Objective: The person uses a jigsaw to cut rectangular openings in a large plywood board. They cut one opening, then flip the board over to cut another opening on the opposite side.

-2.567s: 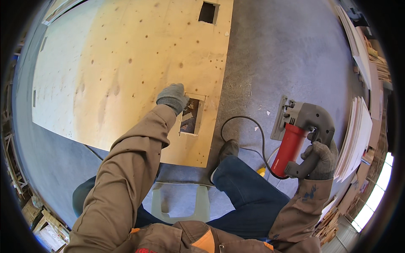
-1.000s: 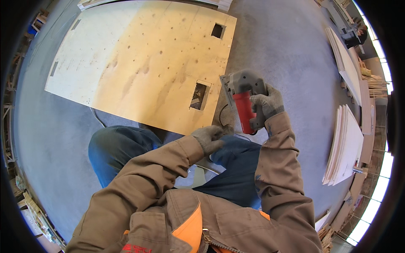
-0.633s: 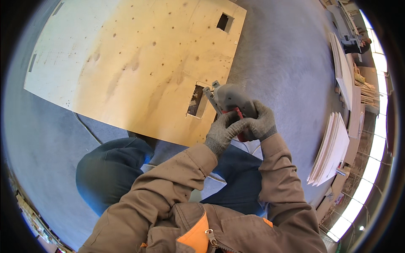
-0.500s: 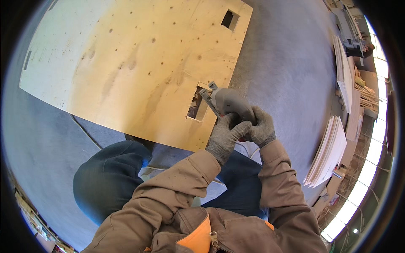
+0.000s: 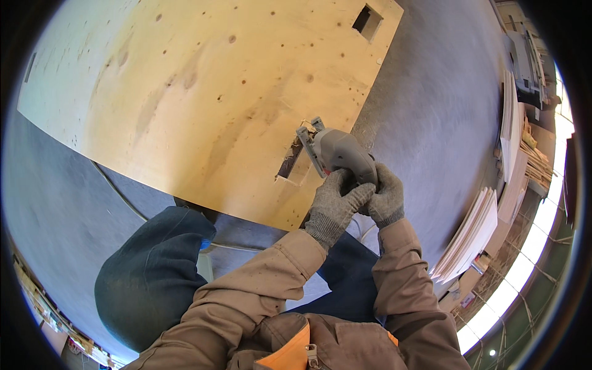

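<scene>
A grey jigsaw (image 5: 345, 151) is held between my two gloved hands over the right edge of a large plywood sheet (image 5: 203, 105). My left hand (image 5: 339, 200), in a grey knit glove, closes on the near left side of its body. Around the rear of the handle wraps my right hand (image 5: 387, 196), its fingers partly hidden. The saw's metal base plate (image 5: 312, 150) faces left and stands tilted beside a rectangular cutout (image 5: 290, 161) with rough edges. Whether the blade touches the wood is hidden.
Another rectangular cutout (image 5: 368, 23) lies near the sheet's far right corner. A cable (image 5: 117, 188) runs on the grey floor to the left, near my bent knee (image 5: 151, 271). Stacked white panels (image 5: 468, 234) and wood offcuts (image 5: 536, 154) line the right side.
My view has shifted slightly, so the plywood's far cutout appears farther right and higher. The jigsaw stays in both hands near the close cutout, with its grip little changed.
</scene>
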Motion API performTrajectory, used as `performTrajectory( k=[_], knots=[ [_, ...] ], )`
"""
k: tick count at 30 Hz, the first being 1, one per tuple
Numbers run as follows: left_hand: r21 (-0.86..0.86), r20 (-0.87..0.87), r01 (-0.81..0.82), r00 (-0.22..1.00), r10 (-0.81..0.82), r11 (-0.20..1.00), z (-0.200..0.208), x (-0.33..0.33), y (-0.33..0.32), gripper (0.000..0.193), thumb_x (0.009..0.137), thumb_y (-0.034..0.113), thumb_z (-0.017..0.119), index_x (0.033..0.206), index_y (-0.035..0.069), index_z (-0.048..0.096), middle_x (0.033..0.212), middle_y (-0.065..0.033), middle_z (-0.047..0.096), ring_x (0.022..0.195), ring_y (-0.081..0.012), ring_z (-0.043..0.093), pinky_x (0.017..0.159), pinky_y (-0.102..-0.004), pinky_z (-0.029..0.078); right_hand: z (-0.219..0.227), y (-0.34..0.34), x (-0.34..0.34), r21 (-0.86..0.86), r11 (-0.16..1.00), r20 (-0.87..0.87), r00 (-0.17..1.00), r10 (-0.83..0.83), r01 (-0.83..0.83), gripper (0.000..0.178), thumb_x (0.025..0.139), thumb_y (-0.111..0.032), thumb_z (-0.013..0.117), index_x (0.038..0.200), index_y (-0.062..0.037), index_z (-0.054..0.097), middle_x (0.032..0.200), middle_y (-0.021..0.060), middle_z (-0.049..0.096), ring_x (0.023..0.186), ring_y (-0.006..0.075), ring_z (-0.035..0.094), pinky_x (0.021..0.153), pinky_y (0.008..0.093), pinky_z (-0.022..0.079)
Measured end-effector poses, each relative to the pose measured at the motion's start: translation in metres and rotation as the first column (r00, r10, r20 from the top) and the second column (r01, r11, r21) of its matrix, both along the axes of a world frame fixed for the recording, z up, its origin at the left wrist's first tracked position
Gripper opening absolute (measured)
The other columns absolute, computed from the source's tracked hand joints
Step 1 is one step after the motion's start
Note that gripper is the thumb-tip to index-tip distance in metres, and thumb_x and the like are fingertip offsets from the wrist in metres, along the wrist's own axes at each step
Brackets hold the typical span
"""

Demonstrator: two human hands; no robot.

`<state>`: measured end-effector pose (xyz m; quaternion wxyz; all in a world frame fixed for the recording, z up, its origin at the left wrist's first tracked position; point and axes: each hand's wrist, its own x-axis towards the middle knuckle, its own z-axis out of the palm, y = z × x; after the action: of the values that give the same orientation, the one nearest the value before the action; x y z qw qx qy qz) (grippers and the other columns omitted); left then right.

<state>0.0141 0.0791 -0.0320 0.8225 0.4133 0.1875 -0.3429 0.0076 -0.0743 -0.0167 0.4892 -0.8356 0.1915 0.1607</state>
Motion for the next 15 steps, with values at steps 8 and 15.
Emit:
performTrajectory(
  k=[8, 15],
  knots=[
    [-0.095, -0.058, 0.033, 0.998, -0.039, 0.995, -0.018, 0.004, 0.007, 0.042, 0.092, 0.021, 0.071, 0.125, -0.003, 0.059, 0.117, -0.0148, 0.066, 0.108, -0.0216, 0.063, 0.095, -0.0348, 0.051, -0.007, 0.011, 0.001, -0.059, 0.997, -0.002, 0.999, -0.054, 0.054, 0.046, 0.078, -0.022, 0.079, 0.117, -0.0006, 0.066, 0.098, 0.0122, 0.072, 0.092, 0.0172, 0.068, 0.081, 0.0321, 0.054],
    [-0.14, -0.087, -0.007, 0.996, -0.005, 0.99, -0.029, 0.003, 0.006, 0.043, 0.093, 0.024, 0.072, 0.123, -0.004, 0.06, 0.113, -0.0145, 0.068, 0.104, -0.021, 0.064, 0.092, -0.0344, 0.052, -0.008, 0.017, 0.005, -0.104, 0.993, -0.019, 0.999, -0.051, 0.049, 0.042, 0.078, -0.021, 0.078, 0.114, -0.0019, 0.067, 0.097, 0.012, 0.072, 0.09, 0.0177, 0.069, 0.079, 0.0326, 0.054]
  ],
)
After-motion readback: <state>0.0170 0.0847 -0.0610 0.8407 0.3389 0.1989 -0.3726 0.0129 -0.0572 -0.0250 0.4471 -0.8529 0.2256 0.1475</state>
